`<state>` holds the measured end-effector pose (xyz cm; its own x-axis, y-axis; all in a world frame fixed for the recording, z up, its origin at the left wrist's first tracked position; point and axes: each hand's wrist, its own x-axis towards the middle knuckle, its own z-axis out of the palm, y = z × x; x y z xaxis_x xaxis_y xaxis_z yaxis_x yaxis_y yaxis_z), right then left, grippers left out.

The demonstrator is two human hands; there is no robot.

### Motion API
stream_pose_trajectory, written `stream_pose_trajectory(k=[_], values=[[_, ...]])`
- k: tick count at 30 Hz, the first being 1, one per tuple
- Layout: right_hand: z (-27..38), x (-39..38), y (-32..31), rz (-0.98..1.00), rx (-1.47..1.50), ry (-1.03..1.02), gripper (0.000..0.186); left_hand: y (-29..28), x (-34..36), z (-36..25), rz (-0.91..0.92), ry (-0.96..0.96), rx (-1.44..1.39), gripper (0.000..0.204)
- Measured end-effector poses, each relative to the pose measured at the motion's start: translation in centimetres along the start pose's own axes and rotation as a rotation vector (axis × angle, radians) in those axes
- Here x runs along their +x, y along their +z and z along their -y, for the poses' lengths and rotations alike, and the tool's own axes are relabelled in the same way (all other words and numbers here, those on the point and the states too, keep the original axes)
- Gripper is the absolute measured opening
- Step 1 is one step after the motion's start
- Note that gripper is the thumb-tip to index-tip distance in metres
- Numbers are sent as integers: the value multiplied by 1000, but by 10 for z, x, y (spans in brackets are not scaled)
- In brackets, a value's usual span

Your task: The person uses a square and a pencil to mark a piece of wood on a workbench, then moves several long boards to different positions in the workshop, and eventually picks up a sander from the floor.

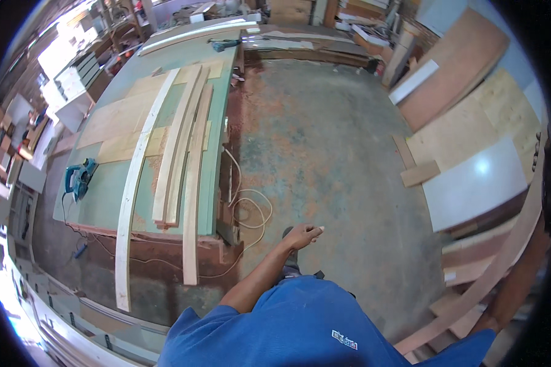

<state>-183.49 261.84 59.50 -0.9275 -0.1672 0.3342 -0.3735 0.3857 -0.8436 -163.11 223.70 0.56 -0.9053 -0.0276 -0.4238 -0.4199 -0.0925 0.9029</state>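
My left hand [303, 236] hangs in front of me over the concrete floor, its fingers loosely bent and apart. A pale spot shows at a fingertip, too small to make out. My right arm is raised at the far right, beside a long wooden board [494, 298] that runs up from my right side. My right hand [537, 150] is mostly lost in the dark rim, but its fingertips seem to curl over the board's edge. To the left, several long wooden strips [191, 202] lie along a green-topped worktable [209, 177], with ends overhanging its near edge.
A blue power planer [79, 177] sits on the table's left side; another blue tool [224, 45] is at its far end. A pale cord [267, 211] loops on the floor beside the table. Plywood sheets [453, 134] and a white panel [474, 183] lean along the right.
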Motion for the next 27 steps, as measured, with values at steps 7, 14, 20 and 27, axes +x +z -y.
stream_pose_trajectory(k=[7,14,20,27], values=[[-82,221,96,-111,132,-412,51,-59,114,-132,-98,190,175,62],[-80,367,304,-150,469,-477,40,-124,203,-215,-181,287,192,61],[-88,486,463,106,695,-386,43,-156,224,-296,-615,431,371,75],[-101,556,648,686,989,-114,33,-186,314,-394,-1192,691,601,92]])
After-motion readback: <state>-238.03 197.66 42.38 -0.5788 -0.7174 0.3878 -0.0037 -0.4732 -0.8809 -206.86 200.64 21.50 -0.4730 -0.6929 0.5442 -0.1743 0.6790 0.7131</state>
